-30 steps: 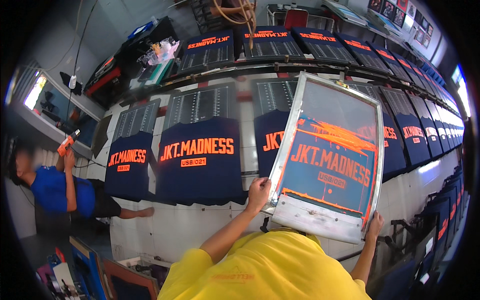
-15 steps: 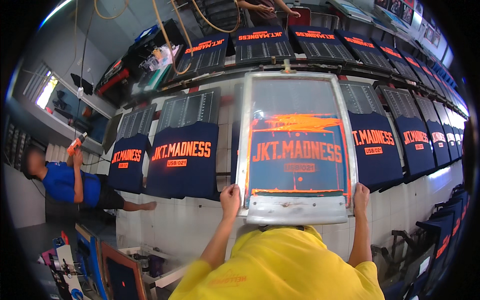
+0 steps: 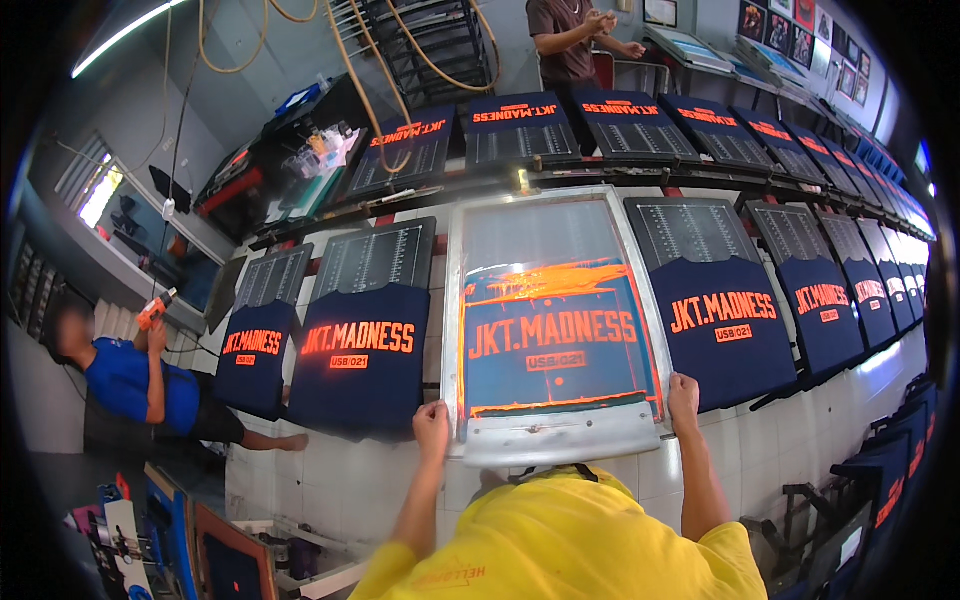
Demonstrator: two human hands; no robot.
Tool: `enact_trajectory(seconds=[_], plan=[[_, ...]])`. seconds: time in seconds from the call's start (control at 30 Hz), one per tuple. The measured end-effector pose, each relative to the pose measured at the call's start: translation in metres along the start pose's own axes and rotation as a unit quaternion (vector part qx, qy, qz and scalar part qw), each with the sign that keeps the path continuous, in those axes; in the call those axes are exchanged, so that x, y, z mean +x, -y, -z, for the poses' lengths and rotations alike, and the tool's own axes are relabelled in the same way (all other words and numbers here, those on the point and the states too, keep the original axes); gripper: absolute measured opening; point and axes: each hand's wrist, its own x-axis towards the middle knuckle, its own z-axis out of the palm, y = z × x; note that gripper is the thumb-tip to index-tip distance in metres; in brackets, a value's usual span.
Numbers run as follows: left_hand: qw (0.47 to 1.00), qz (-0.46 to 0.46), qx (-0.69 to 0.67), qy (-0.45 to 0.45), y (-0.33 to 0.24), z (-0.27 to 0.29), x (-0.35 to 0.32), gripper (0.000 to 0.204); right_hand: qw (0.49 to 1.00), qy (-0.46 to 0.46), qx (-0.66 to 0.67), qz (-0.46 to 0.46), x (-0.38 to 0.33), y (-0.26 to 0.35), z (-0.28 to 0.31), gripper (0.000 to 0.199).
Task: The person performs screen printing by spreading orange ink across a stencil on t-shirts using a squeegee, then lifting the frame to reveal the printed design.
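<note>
Head camera view: a rectangular printing screen with a silver metal frame and translucent mesh (image 3: 550, 385) is located directly in front of the wearer, in the near row, between two navy shirts with orange lettering. Whether the screen rests on anything beneath it or is held clear cannot be determined from this angle.

Left hand (image 3: 431, 432): clenched, grasping the frame's left side close to its lower corner. Right hand (image 3: 685, 400): fingers curled, grasping the frame's right side, likewise near the lower end.

A wide, pale metal squeegee bar with small screws (image 3: 562, 433) lies across the screen's lower end, between the hands and touched by neither. Bright orange ink (image 3: 545, 284) is smeared in a band across the mesh, above the lettering; thinner streaks border the printed area.

The left navy shirt (image 3: 355, 385) and the right navy shirt (image 3: 722, 355) are each drawn over dark grey flat boards bearing white ruled marks. A second row of boards (image 3: 522, 146) stands beyond.

At far left, a person in a blue shirt (image 3: 145, 385) holds an orange gun-shaped tool (image 3: 156, 309). At the far side stands a person in a brown shirt (image 3: 565, 45).
</note>
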Motion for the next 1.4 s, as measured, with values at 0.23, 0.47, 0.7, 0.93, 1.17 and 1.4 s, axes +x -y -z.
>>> enact_trajectory(seconds=[0.23,0.47,0.7,0.93,1.17,1.4], plan=[[1.000,-0.003,0.011,0.011,0.004,-0.006,0.022,0.032,1.000,0.004,-0.023,-0.015,0.016,-0.001,-0.013,0.035],[1.000,0.014,-0.004,0.016,0.013,-0.009,0.031,0.029,1.000,-0.011,0.004,-0.008,0.020,-0.007,-0.022,0.035],[0.999,0.046,-0.006,0.026,0.004,-0.004,0.034,0.027,1.000,-0.029,-0.008,0.003,0.011,-0.003,-0.028,0.034],[0.992,0.110,-0.046,0.047,0.024,-0.003,0.041,0.026,0.999,-0.026,-0.021,0.013,0.011,-0.003,-0.032,0.031],[0.994,0.061,0.047,0.080,0.007,0.003,0.045,0.025,0.999,-0.032,-0.039,-0.006,0.013,0.001,-0.034,0.032],[0.995,-0.027,0.083,0.044,0.021,-0.002,0.045,0.028,0.997,-0.031,-0.067,-0.020,0.008,0.008,-0.040,0.035]])
